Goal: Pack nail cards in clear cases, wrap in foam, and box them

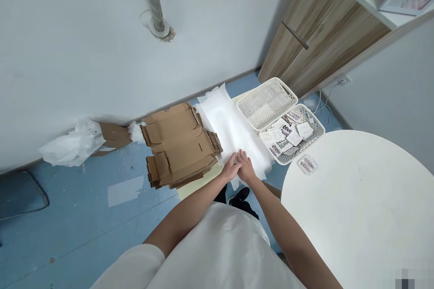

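My left hand (231, 167) and my right hand (246, 168) meet over the near end of a stack of white foam sheets (230, 122). The fingers of my left hand are curled together, its thumb reaching toward my right hand. Whether a sheet's edge is pinched there is too small to make out. My right hand has its fingers stretched out and slightly apart, close above the foam. Left of the foam lies a pile of flattened brown cardboard boxes (183, 137). On the right stands a white basket (317, 137) of printed cards and small packs.
Behind that basket sits a second white basket (242, 110) with clear plastic cases. A round white table (362, 203) at right bears a small clear case (307, 164). Crumpled foam wrapping (73, 144) lies by the wall, near a wooden cabinet (315, 31) and a folded chair (23, 194).
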